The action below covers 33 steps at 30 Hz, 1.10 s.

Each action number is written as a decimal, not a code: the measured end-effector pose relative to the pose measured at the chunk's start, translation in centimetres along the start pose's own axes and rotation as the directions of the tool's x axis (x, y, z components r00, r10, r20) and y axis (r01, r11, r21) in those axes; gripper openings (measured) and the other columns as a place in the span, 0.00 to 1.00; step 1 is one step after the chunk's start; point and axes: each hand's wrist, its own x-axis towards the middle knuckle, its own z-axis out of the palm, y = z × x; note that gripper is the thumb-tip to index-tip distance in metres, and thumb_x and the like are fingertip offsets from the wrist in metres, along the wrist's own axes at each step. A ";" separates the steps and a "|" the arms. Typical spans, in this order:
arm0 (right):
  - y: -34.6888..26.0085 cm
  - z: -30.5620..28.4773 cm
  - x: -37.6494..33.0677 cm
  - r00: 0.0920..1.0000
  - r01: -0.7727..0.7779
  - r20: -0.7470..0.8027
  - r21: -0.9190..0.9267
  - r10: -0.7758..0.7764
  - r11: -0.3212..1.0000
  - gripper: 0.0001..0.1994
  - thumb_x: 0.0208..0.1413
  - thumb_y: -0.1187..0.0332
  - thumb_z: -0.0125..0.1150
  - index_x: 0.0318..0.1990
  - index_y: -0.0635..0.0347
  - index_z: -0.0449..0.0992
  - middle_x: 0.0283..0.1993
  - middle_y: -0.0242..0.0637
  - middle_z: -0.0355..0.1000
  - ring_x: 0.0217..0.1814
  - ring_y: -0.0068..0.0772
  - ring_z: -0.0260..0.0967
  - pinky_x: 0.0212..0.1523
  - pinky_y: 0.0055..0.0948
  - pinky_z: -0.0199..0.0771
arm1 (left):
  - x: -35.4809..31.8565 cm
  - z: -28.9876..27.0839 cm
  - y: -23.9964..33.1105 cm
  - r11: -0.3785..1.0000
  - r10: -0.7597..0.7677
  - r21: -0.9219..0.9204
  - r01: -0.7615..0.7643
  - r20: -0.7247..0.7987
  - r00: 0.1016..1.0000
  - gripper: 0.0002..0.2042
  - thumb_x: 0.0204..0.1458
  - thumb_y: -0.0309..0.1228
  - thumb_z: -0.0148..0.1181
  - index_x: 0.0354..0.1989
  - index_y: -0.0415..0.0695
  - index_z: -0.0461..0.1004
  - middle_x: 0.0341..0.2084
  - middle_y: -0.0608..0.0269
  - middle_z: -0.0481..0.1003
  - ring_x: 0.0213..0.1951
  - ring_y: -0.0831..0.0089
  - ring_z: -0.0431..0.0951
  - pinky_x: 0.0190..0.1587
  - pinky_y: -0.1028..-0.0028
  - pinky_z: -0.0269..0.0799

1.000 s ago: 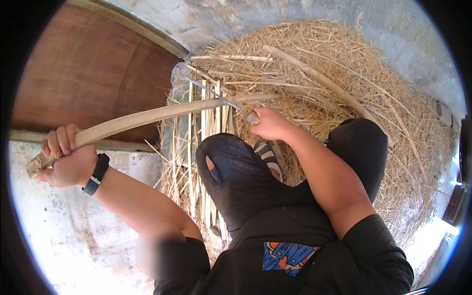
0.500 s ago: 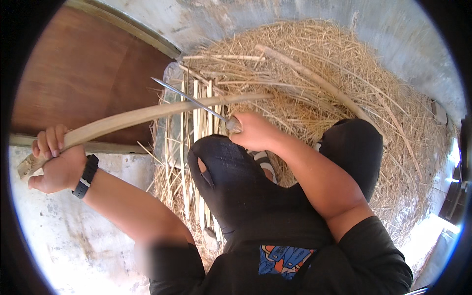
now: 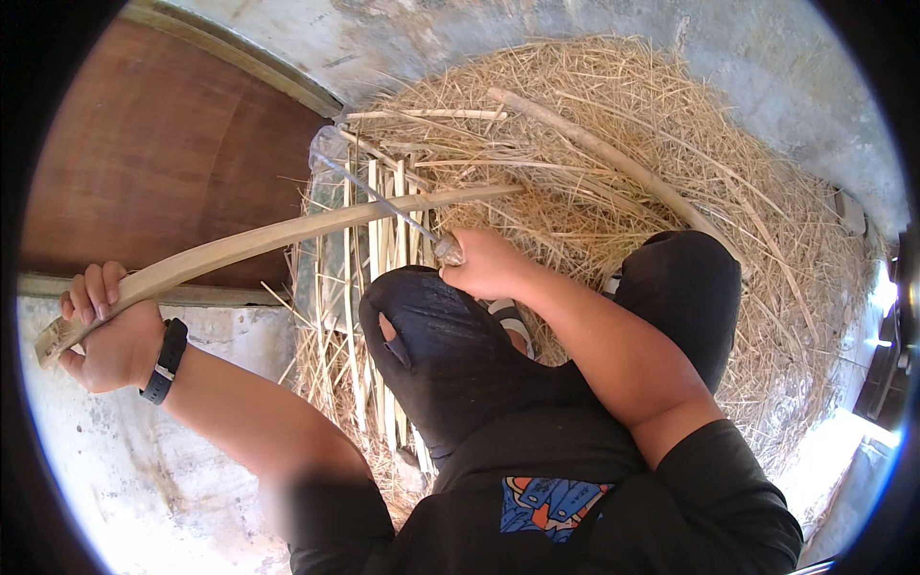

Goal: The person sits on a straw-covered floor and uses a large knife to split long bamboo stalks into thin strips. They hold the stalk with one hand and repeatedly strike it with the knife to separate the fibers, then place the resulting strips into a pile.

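My left hand [image 3: 117, 331], with a black watch on its wrist, is closed around the near-left end of a long split bamboo piece [image 3: 254, 247]. The bamboo slants up to the right, and its far end reaches the straw. Wrapped in my right hand [image 3: 487, 264] is the short handle of a knife [image 3: 376, 195]. Its long, narrow blade points up-left and crosses over the bamboo, near my bent knee. The blade shows almost edge-on, so whether it touches the bamboo is hard to tell.
Several pale split strips [image 3: 384, 240] lie beside my knee. A thick bamboo pole [image 3: 613, 158] rests on the heap of straw shavings [image 3: 767, 230]. A brown wooden panel [image 3: 172, 153] stands at left, and a grey wall [image 3: 767, 77] curves behind the straw.
The knife blade has tilted, its tip shifting slightly right, and its face no longer shines as brightly. My left hand has rolled a little lower around the bamboo end. Both grips stay the same.
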 end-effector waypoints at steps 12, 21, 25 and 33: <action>-2.4 0.9 -0.9 0.990 0.138 0.015 0.054 -0.139 0.989 0.15 0.50 0.64 0.64 0.41 0.63 0.73 0.34 0.49 0.75 0.37 0.52 0.75 0.41 0.44 0.74 | -0.9 1.6 -0.3 0.973 0.203 0.134 -0.188 -0.111 0.973 0.32 0.55 0.69 0.36 0.29 0.48 0.61 0.16 0.70 0.56 0.16 0.77 0.52 0.19 0.77 0.49; 3.5 -0.4 1.7 0.905 -0.403 0.207 0.137 0.371 0.905 0.16 0.49 0.67 0.61 0.44 0.66 0.72 0.35 0.46 0.75 0.36 0.44 0.75 0.40 0.41 0.75 | -0.7 3.9 -3.3 0.920 0.307 0.363 -0.150 -0.425 0.851 0.31 0.59 0.66 0.28 0.27 0.48 0.60 0.17 0.69 0.55 0.16 0.75 0.50 0.19 0.75 0.48; -1.6 2.0 0.5 0.993 0.114 0.028 0.052 -0.115 0.992 0.16 0.49 0.67 0.61 0.44 0.66 0.72 0.37 0.49 0.75 0.40 0.48 0.75 0.43 0.42 0.75 | 0.4 3.3 -3.0 0.910 0.334 0.382 -0.159 -0.452 0.827 0.31 0.59 0.65 0.28 0.28 0.48 0.60 0.17 0.69 0.55 0.16 0.74 0.50 0.18 0.75 0.47; 9.4 2.4 3.4 0.809 -0.587 0.153 0.218 0.567 0.779 0.16 0.49 0.71 0.59 0.46 0.64 0.72 0.34 0.46 0.75 0.32 0.36 0.74 0.32 0.38 0.74 | 2.9 2.5 -4.6 0.884 0.362 0.446 -0.138 -0.468 0.806 0.30 0.59 0.64 0.27 0.27 0.48 0.62 0.16 0.67 0.54 0.15 0.73 0.50 0.15 0.74 0.44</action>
